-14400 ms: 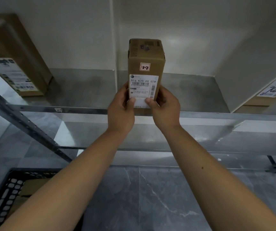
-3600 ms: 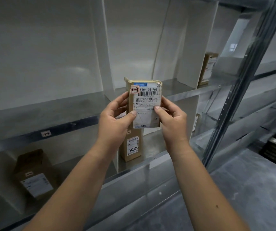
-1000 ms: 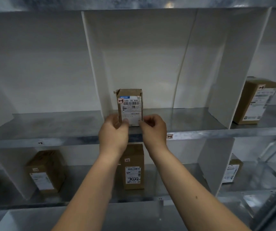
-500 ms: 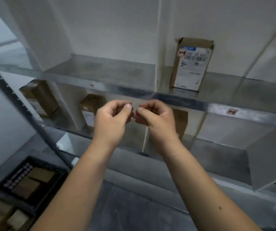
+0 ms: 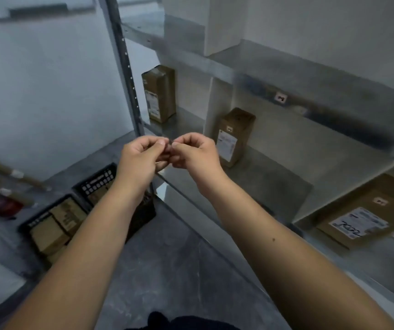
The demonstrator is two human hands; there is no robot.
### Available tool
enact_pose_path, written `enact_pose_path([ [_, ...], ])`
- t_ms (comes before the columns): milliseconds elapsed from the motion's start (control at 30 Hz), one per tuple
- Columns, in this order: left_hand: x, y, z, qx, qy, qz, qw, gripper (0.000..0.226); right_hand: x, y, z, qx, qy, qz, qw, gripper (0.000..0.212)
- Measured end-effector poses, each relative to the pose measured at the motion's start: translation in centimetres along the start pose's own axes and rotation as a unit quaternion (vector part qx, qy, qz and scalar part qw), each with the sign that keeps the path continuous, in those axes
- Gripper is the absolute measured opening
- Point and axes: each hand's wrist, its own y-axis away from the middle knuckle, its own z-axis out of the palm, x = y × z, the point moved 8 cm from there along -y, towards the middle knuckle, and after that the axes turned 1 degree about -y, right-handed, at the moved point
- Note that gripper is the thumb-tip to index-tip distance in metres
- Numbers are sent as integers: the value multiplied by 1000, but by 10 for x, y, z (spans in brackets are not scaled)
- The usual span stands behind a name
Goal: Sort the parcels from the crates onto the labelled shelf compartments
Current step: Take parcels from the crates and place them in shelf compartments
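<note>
Centrally in the frame, the left hand [image 5: 141, 160] and the right hand [image 5: 196, 156] are held together in front of the shelf [image 5: 250, 75]. Their fingers are curled, the thumbs are pressed to the forefingers, and the two hands meet at the fingertips; nothing is seen to be held. One brown parcel [image 5: 159, 94] is stood upright at upper centre, just beside the grey post [image 5: 125, 67]. A second parcel [image 5: 235, 136] is stood just right of the hands, past a white divider [image 5: 217, 96]. A third parcel [image 5: 367, 213], with handwriting on its white sticker, is seen in a compartment at lower right. At lower left, a nearer crate [image 5: 31, 220] and a farther crate [image 5: 96, 182], both black, are set on the grey floor [image 5: 167, 258], with more boxes lying in them.
</note>
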Motion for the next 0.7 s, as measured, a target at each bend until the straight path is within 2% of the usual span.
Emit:
enact_pose_path([
  [133,-9,-27,-81,69,1,-15,997,14,29,-38,82,-52,4,32,998,22],
  [367,-24,-66,-188,168,4,-54,984,13,82,-93,184,-123,28,87,988,22],
  [700,-54,-165,-256,273,1,-93,957,12,147,-212,280,-222,39,142,964,21],
])
